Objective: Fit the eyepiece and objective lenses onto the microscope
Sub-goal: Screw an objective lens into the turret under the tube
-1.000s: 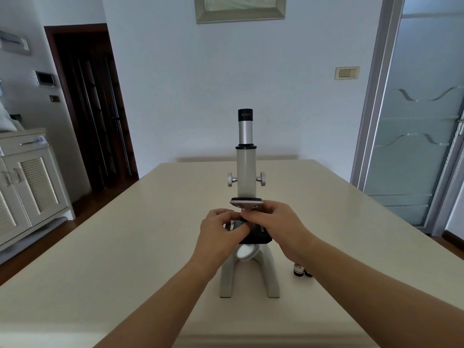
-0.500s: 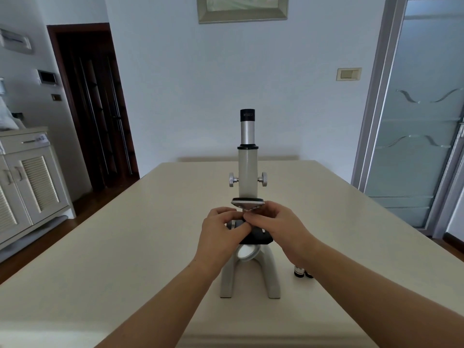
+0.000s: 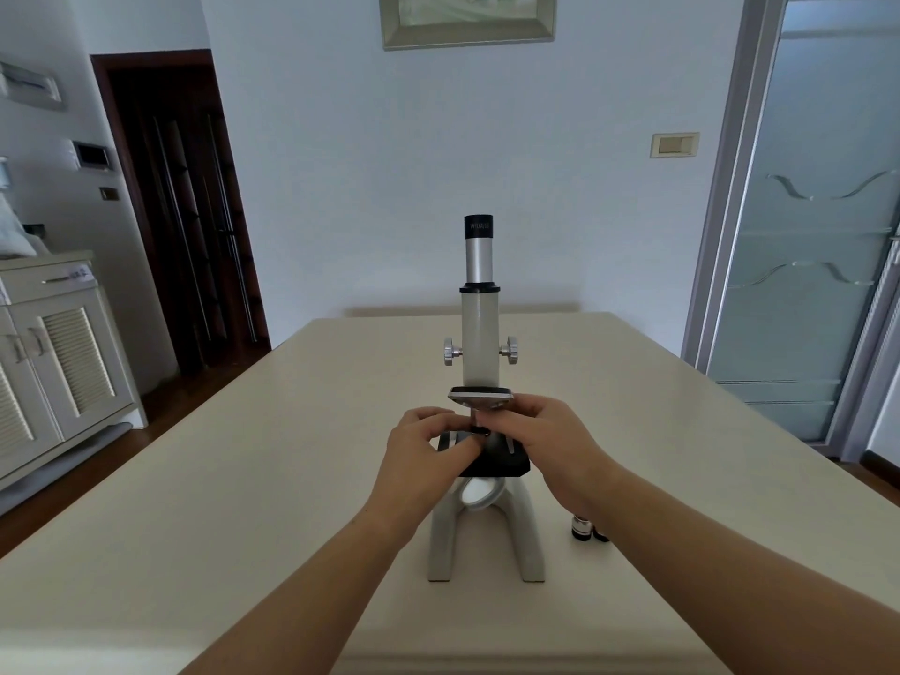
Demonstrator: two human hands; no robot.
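A grey-white microscope [image 3: 479, 333] stands upright in the middle of the beige table [image 3: 243, 479]. Its black-topped eyepiece [image 3: 478, 228] sits in the tube. Under the metal nosepiece plate [image 3: 479, 398] a small dark objective lens [image 3: 479, 427] shows between my fingers. My left hand [image 3: 419, 460] and my right hand [image 3: 545, 440] both pinch around it, just above the black stage [image 3: 506, 462]. Most of the lens is hidden by my fingertips. Two more objective lenses [image 3: 582, 527] stand on the table to the right of the base, partly behind my right forearm.
The microscope's round mirror [image 3: 479, 494] sits between the base legs. Focus knobs [image 3: 453, 354] stick out on both sides of the tube. A white cabinet [image 3: 58, 343] is at the left, a frosted glass door [image 3: 803, 260] at the right.
My left fingers have shifted slightly around the lens under the nosepiece. Both hands stay in the same place and the microscope has not moved.
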